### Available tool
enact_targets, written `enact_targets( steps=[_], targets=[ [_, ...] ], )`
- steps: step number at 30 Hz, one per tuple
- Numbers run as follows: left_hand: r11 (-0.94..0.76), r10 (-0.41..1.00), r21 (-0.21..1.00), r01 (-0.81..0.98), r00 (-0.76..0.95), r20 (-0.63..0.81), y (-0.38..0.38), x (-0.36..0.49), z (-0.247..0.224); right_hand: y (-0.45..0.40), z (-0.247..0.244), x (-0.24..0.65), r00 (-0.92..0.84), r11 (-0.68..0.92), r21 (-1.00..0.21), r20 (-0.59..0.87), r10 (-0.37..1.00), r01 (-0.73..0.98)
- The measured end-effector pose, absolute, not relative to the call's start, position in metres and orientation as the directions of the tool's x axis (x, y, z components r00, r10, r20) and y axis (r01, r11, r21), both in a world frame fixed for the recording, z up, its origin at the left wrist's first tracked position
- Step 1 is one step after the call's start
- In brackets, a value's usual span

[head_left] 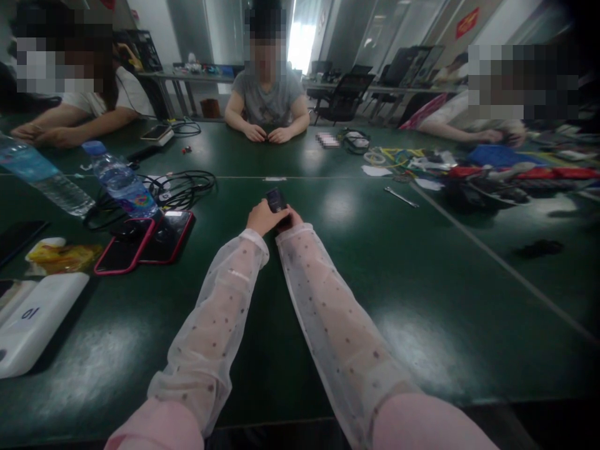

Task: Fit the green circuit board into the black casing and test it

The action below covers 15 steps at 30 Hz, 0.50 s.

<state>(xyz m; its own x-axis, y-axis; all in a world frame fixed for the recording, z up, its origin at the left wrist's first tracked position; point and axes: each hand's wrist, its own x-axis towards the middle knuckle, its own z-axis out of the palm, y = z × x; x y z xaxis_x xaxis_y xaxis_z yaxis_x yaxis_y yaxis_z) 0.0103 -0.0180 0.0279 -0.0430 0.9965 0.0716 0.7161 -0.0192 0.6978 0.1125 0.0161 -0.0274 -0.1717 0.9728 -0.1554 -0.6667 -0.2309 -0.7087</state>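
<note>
Both my arms, in sheer dotted sleeve covers, reach forward over a dark green table [347, 275]. A small dark boxy object [276, 199] is between my hands, standing up above the fingers; its exact kind does not show. My left hand [263, 217] is closed around its near left side, the thumb laid across towards the right. Behind and to the right, my right hand [294, 218] is wrapped at the object's lower right side, its fingers mostly hidden by the left thumb and the object.
Left of my arms lie two red-edged phones [125, 245], a white device [40, 325], water bottles [119, 181] and coiled black cable [192, 189]. A wrench [401, 197] and a heap of cables and tools [497, 178] are at right. Co-workers sit across and at both sides.
</note>
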Motion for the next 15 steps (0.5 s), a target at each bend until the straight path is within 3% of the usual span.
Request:
enact_targets(
  steps=[5, 12, 15],
  targets=[
    [0.042, 0.992, 0.639, 0.768, -0.109, 0.065, -0.029, 0.02, 0.036, 0.009, -0.014, 0.11, -0.17, -0.358, -0.652, -0.335, 0.927, -0.669],
    [-0.062, 0.967, 0.891, 0.45, -0.193, 0.165, -0.036, 0.027, 0.031, 0.001, -0.009, 0.111, -0.187, -0.342, -0.654, -0.297, 0.936, -0.675],
    [-0.079, 0.964, 0.934, 0.348, -0.211, 0.161, -0.036, 0.027, 0.03, -0.001, -0.007, 0.11, -0.199, -0.333, -0.64, -0.274, 0.941, -0.693]
  ],
)
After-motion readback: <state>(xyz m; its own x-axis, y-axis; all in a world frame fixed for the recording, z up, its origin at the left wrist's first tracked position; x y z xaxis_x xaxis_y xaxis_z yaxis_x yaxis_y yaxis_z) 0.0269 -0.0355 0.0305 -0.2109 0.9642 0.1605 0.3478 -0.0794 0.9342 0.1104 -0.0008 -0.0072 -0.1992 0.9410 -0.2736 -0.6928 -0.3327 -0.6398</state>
